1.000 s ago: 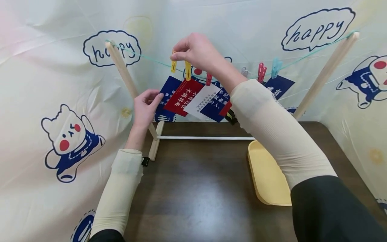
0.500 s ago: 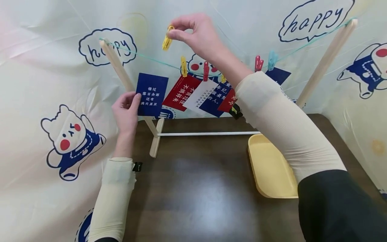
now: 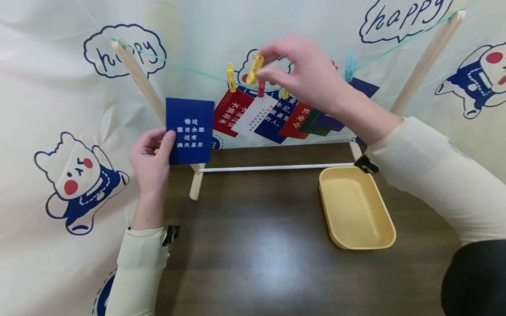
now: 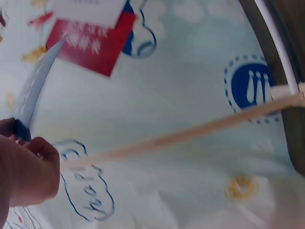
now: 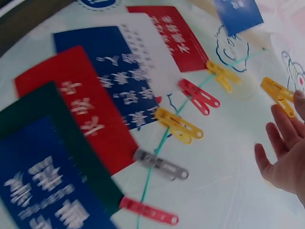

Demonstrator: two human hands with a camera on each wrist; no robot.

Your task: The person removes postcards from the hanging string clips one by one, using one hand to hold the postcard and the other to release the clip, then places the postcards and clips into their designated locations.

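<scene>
In the head view, our left hand (image 3: 152, 151) pinches the blue card (image 3: 190, 131) near ten o'clock, and our right hand (image 3: 304, 72) pinches a yellow clothespin (image 3: 254, 70) at twelve, apart from the teal line (image 5: 163, 138). We judge that a light edge hold spares the card creasing, and gripping the clothespin's handle end avoids snags. At four o'clock sits our yellow tray (image 3: 356, 210), inner floor in plain view.

From where I'm standing, it's smooth blue paper card (image 3: 189, 109) at the left fingers (image 3: 166, 144), yellow plastic peg (image 3: 255, 69) in the right fingers (image 3: 276, 78), matt wooden post (image 3: 138, 77) beyond the left, creased cloth-like backdrop (image 3: 201, 26) behind both, matt plastic-looking tray (image 3: 356, 208) below the right, on glossy wood-look tabletop (image 3: 237, 263)!
</scene>
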